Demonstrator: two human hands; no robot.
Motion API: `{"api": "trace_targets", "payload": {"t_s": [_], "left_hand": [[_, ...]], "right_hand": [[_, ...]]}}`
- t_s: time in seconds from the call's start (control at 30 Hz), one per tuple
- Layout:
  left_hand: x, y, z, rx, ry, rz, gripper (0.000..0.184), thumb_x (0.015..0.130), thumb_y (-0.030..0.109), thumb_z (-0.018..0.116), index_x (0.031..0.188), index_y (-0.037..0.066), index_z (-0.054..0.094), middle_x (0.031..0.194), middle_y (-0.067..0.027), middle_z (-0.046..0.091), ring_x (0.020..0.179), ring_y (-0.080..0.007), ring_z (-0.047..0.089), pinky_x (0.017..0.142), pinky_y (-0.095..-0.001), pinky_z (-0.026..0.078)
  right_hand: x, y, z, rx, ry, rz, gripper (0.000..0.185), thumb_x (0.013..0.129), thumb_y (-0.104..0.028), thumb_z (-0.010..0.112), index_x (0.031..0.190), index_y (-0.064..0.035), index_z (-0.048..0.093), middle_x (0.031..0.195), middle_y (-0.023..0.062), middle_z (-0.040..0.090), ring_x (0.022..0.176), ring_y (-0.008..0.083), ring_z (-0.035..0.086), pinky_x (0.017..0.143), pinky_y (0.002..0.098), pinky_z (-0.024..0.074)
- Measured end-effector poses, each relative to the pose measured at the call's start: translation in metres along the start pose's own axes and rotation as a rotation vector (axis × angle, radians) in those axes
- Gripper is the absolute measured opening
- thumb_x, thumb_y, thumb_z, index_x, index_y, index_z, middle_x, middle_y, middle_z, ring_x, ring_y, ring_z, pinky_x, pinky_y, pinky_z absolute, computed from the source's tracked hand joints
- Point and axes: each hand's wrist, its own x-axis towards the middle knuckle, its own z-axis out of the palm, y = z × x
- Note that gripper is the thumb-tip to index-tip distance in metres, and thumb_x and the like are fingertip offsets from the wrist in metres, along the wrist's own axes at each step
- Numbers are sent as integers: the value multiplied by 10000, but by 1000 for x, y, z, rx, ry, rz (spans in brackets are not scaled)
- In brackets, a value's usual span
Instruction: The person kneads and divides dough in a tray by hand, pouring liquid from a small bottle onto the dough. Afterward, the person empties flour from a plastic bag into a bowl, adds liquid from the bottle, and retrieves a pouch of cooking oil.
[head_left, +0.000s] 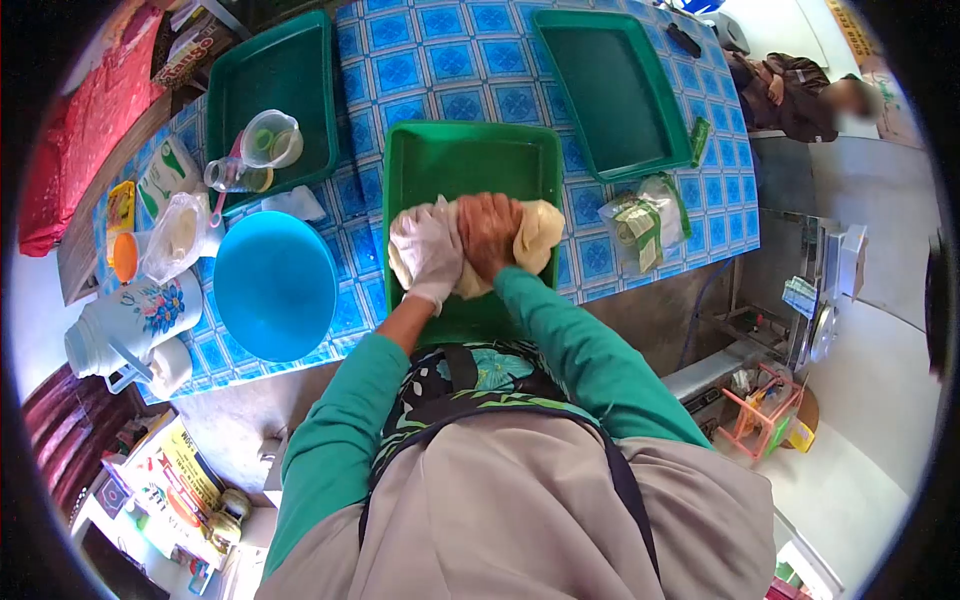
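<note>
A lump of pale dough [541, 236] lies in a green tray [472, 130] in front of my body. My left hand [431, 252], in a thin whitish glove, presses on the left part of the dough with its fingers curled over it. Bare and close beside it, my right hand [488, 236] grips the middle of the lump, fingers bent into the dough. Part of the dough is hidden under both hands, and it bulges out to the right of my right hand.
Left of the tray stand a blue bowl [275, 287], a flowered thermos [140, 318] and a clear plastic cup [271, 140]. Two dark green trays [325, 60] [610, 18] lie farther back. Plastic packets [645, 222] lie to the right. Another person [800, 95] is at the far right.
</note>
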Motion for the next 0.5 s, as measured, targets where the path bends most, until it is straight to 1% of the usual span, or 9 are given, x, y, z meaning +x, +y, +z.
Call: {"api": "trace_targets", "payload": {"t_s": [0.13, 0.2, 0.23, 0.27, 0.3, 0.37, 0.43, 0.47, 0.5], "left_hand": [[36, 7, 5, 7, -137, -167, 290, 946, 314, 440, 869, 92, 609, 919, -157, 596, 950, -364, 542, 757, -487, 414], [38, 0, 3, -22, -116, -82, 314, 943, 349, 453, 933, 90, 631, 873, -159, 608, 933, -363, 541, 764, -486, 423], [36, -3, -14, -31, -24, -4, 351, 940, 396, 470, 1007, 106, 655, 933, -174, 625, 950, -373, 540, 822, -497, 428], [34, -18, -35, -20, -164, 219, 446, 938, 426, 482, 1172, 76, 630, 1015, -195, 625, 961, -379, 546, 887, -520, 419], [26, -32, -33, -102, -265, 187, 553, 915, 471, 510, 1251, 37, 571, 995, -188, 629, 944, -366, 557, 893, -520, 413], [12, -40, -35, -187, -351, 148, 680, 891, 517, 537, 1329, -3, 512, 975, -180, 633, 928, -353, 568, 898, -521, 407], [5, -34, -55, 134, -195, 480, 997, 785, 629, 614, 1424, -86, 341, 890, -167, 638, 842, -305, 582, 893, -529, 395], [7, -29, -62, 132, -181, 481, 997, 785, 629, 614, 1424, -86, 341, 890, -167, 638, 842, -305, 582, 893, -529, 395], [8, -23, -69, 126, -348, 426, 1096, 723, 649, 661, 1432, -105, 298, 934, -195, 645, 843, -304, 603, 941, -524, 379]], "right_hand": [[46, 14, 21, -152, 83, 98, 152, 903, -254, 537, 924, -116, 597, 961, 114, 605, 963, 324, 552, 882, 513, 367], [57, 23, 14, -89, -186, 73, 228, 913, -328, 529, 1011, -134, 598, 993, 103, 616, 991, 331, 546, 899, 537, 364], [65, 33, -4, 125, -410, 116, 353, 885, -388, 546, 1146, -152, 569, 1034, 139, 604, 1019, 374, 529, 907, 575, 364], [60, 43, -24, 118, -403, 100, 353, 885, -388, 546, 1146, -152, 569, 1034, 139, 604, 1019, 374, 529, 907, 575, 364], [47, 50, -46, -29, -229, -258, 425, 858, -382, 579, 1207, -143, 539, 1035, 171, 593, 1027, 393, 526, 910, 579, 371], [30, 57, -69, -183, -42, -626, 509, 831, -377, 612, 1267, -134, 509, 1036, 202, 582, 1035, 411, 523, 912, 583, 377], [20, 62, -82, -335, -340, -521, 592, 758, -276, 666, 1293, -97, 485, 1002, 243, 564, 1045, 429, 519, 903, 560, 407], [21, 65, -78, -346, -331, -525, 592, 758, -276, 666, 1293, -97, 485, 1002, 243, 564, 1045, 429, 519, 903, 560, 407], [20, 72, -62, -359, -302, -446, 623, 727, -220, 675, 1301, -85, 473, 979, 230, 568, 1020, 428, 534, 872, 539, 437]]}}
